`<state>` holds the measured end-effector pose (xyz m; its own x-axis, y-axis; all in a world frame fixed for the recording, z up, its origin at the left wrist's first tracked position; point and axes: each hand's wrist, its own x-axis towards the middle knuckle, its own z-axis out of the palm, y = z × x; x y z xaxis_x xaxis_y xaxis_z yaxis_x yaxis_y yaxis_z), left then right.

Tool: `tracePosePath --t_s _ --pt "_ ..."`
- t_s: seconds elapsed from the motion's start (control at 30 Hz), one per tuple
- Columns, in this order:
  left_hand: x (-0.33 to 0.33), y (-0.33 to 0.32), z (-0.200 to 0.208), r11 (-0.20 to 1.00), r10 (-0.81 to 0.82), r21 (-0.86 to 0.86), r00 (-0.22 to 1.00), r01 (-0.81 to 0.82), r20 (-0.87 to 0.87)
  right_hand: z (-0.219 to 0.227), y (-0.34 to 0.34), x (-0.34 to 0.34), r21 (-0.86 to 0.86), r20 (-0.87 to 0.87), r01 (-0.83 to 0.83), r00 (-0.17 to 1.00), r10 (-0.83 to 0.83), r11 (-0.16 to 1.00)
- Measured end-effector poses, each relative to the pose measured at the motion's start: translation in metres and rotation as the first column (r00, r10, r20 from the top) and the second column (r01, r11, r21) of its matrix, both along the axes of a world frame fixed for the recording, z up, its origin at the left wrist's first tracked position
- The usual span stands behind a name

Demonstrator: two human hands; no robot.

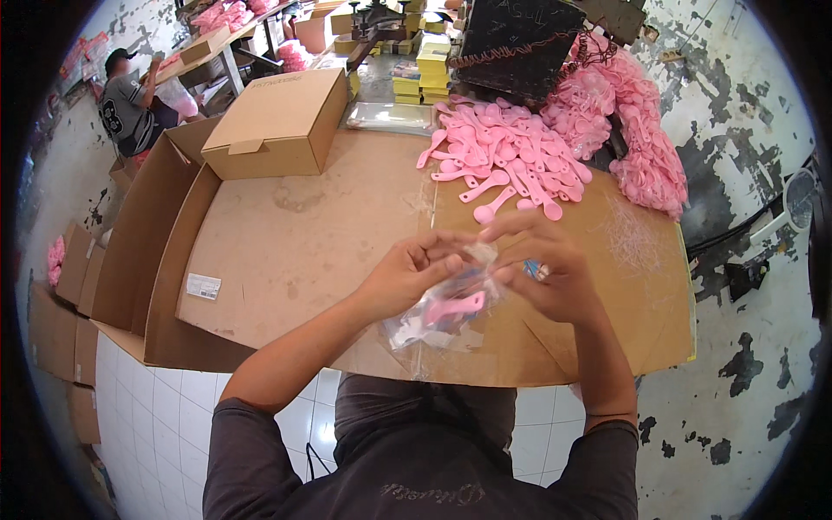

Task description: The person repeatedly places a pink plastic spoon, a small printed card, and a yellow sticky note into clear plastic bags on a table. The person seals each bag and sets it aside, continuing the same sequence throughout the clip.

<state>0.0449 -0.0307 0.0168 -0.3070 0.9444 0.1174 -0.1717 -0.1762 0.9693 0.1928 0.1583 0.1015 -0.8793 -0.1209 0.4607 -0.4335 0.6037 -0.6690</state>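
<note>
Both hands meet over the front middle of the cardboard-covered table (pixel 347 208). Between them hangs a clear plastic bag (pixel 406 328) with a pink spoon (pixel 458 306) inside it. My left hand (pixel 416 264) pinches the bag's upper left part between thumb and fingers. On its other side, my right hand (pixel 542 264) is curled at the bag's top, slightly blurred; a small blue and white piece shows by its fingers, too small to name. A heap of loose pink spoons (pixel 511 156) lies beyond my hands.
A closed cardboard box (pixel 273 121) sits at the back left, beside a long open carton (pixel 160 251). Clear plastic sleeves (pixel 390 117) lie at the far edge. Bagged pink goods (pixel 646 130) pile up at the far right, near thin plastic strands (pixel 631 238). Another person (pixel 130 104) sits far left.
</note>
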Motion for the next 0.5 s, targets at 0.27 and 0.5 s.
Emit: tracePosePath --t_s 0.27,0.5 --pt "0.012 -0.016 0.038 0.988 0.153 0.102 0.865 -0.118 -0.478 0.045 -0.014 0.007 0.408 -0.201 0.307 0.949 -0.243 0.86" --pt "0.016 -0.012 0.045 0.976 0.209 0.155 0.868 -0.155 -0.45 0.038 -0.023 0.008 0.196 -0.038 0.321 0.947 -0.32 0.927"
